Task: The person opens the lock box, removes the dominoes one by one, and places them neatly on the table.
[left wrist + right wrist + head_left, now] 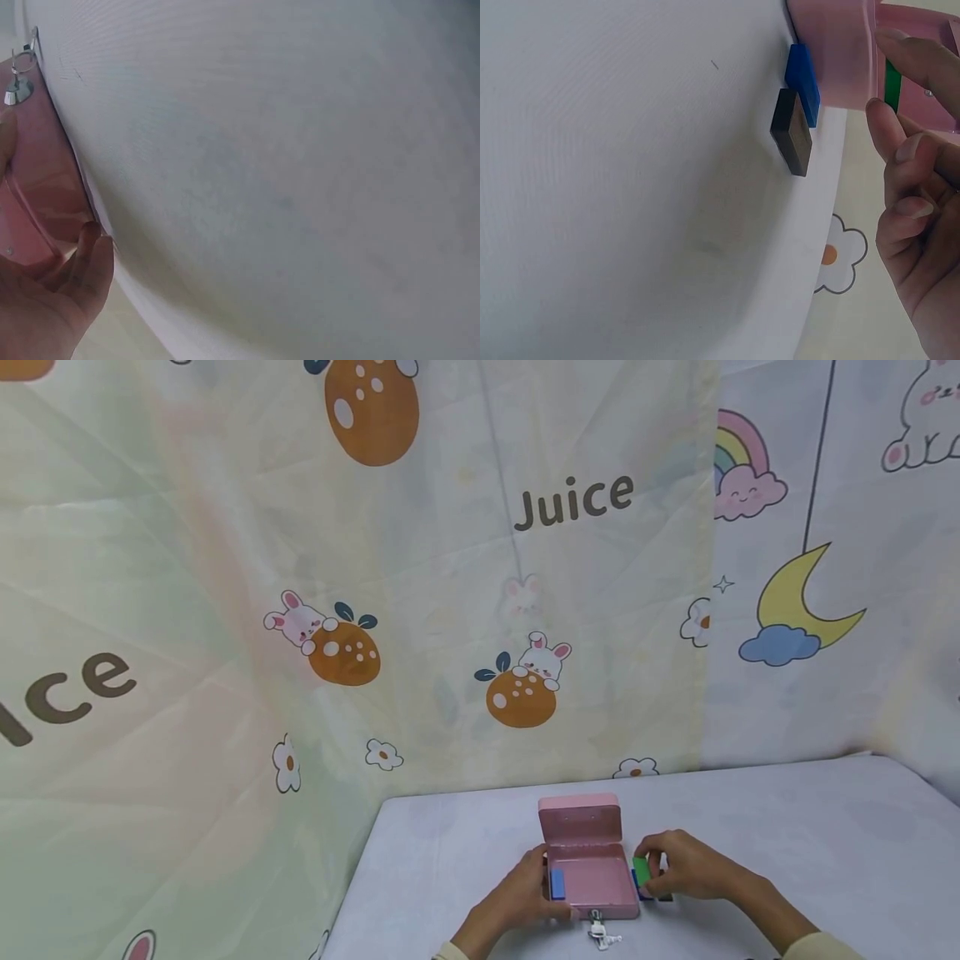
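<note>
A pink lidded box [600, 885] stands on the table with its lid raised. My left hand [521, 889] grips the box's left side, thumb at the front corner and fingers toward the back. Inside, against the left wall, lies a light blue block [557, 883]. My right hand [690, 864] pinches a green block [641, 870] between thumb and fingertip, just off the box's right side. In the right wrist view, a blue block [802, 82] is beside the box wall, and a dark block [790, 131] is close against it.
A small silver lock with keys [598, 933] hangs at the box's front and lies partly on the white table [450, 843]. Printed cloth [450, 568] hangs behind and to the left of the table.
</note>
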Tool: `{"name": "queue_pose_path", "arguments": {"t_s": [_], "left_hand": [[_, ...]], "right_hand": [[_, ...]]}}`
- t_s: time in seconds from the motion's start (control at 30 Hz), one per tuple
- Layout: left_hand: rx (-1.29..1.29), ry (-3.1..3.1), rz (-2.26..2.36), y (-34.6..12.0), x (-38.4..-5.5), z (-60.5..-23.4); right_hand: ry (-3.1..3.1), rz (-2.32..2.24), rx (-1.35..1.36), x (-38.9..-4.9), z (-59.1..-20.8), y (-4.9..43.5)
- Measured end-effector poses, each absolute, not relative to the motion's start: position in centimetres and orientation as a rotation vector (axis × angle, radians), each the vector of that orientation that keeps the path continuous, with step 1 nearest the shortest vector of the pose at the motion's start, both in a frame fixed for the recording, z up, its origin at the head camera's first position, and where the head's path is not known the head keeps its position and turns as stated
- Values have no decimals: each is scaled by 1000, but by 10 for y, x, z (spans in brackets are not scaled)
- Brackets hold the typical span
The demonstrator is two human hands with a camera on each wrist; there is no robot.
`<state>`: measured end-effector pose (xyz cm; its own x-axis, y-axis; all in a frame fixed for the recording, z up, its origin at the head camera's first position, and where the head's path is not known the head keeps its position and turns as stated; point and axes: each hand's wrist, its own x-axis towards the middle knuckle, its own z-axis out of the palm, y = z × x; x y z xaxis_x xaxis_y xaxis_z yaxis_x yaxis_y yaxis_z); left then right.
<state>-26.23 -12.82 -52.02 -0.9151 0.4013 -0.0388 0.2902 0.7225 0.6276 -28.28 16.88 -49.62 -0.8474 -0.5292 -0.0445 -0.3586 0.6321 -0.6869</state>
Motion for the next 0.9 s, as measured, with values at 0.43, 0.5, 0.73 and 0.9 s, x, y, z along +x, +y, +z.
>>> {"name": "queue_pose_path", "arguments": {"t_s": [0.43, 0.5, 0.73, 0.9], "left_hand": [[601, 2742, 991, -127, -263, -521], [572, 2736, 994, -128, -262, -521], [570, 2726, 1012, -127, -262, -520], [559, 2732, 1004, -127, -262, -520]], "right_hand": [[2593, -1026, -628, -279, -496, 172], [2582, -1035, -620, -279, -497, 173], [2582, -1019, -623, -282, -498, 180], [2562, -1035, -630, -284, -500, 184]]}}
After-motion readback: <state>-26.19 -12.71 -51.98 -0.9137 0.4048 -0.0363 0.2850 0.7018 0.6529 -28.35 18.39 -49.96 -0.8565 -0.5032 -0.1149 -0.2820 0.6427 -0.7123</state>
